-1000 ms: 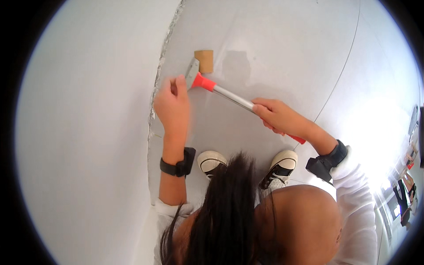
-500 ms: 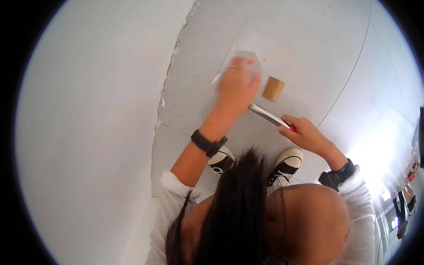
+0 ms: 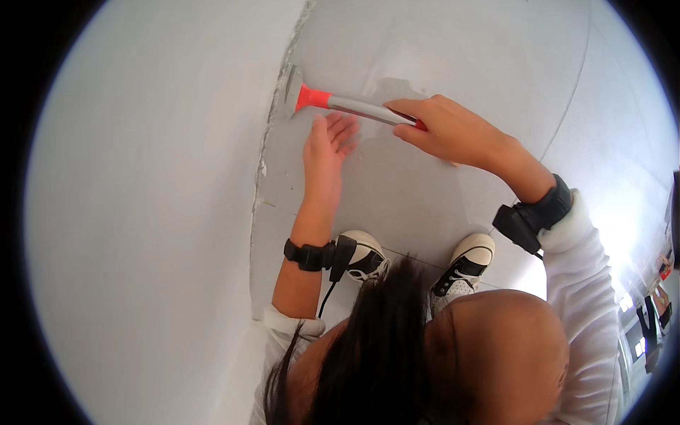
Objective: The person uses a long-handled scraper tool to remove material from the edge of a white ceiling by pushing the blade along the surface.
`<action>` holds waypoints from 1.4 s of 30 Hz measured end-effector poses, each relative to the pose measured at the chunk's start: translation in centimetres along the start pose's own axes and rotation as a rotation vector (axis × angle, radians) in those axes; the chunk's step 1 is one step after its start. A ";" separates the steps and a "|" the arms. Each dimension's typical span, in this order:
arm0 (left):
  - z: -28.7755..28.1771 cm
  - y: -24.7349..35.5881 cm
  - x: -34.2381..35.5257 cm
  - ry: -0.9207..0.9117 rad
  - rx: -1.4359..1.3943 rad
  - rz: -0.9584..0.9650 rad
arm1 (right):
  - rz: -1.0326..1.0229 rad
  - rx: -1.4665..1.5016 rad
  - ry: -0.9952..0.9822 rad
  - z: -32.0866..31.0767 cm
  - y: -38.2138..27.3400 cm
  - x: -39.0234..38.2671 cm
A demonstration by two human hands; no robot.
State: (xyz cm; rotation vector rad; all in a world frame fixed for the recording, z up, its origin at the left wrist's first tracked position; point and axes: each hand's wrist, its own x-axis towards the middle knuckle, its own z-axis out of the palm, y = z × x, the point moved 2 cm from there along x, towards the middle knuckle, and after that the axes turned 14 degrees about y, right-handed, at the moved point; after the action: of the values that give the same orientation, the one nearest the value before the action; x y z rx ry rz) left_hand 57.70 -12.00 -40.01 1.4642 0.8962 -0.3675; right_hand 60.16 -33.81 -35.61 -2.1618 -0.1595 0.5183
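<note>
A long-handled scraper, with a grey head [image 3: 292, 91], red collar [image 3: 315, 98] and metal shaft [image 3: 361, 109], lies across the upper middle, its head beside the chipped wall edge. My right hand [image 3: 460, 134] is closed round the red grip at the shaft's right end. Just below the collar and shaft is my left hand [image 3: 329, 145], slightly blurred, its fingers apart and holding nothing; I cannot tell whether it touches the shaft. A small brown block [image 3: 453, 163] is mostly hidden under my right hand.
A white wall [image 3: 142, 198] fills the left, meeting the grey tiled floor [image 3: 460, 49] along a rough seam. My two shoes [image 3: 462, 265] stand at the lower middle. Small objects [image 3: 663, 269] at the far right are too distorted to identify.
The scraper's head has moved up and left to the wall seam. My right hand has risen with the grip. My left hand has dropped down-left from over the tool and opened.
</note>
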 end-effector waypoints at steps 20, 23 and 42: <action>1.8 0.3 1.9 -0.092 -0.404 -0.093 | 0.027 -0.094 -0.096 -0.1 -2.8 0.4; 1.8 -0.1 0.5 -0.023 -0.423 -0.131 | 0.026 -0.100 -0.116 -0.3 -2.6 0.1; 3.6 2.3 0.1 -0.060 -0.677 -0.115 | 0.030 -0.280 -0.218 -4.0 -3.5 4.1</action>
State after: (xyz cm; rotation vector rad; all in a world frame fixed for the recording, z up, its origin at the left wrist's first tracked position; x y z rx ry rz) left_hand 60.44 -15.06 -38.95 0.7782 0.9389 -0.1630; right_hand 65.82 -33.45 -31.96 -2.3775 -0.3372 0.7893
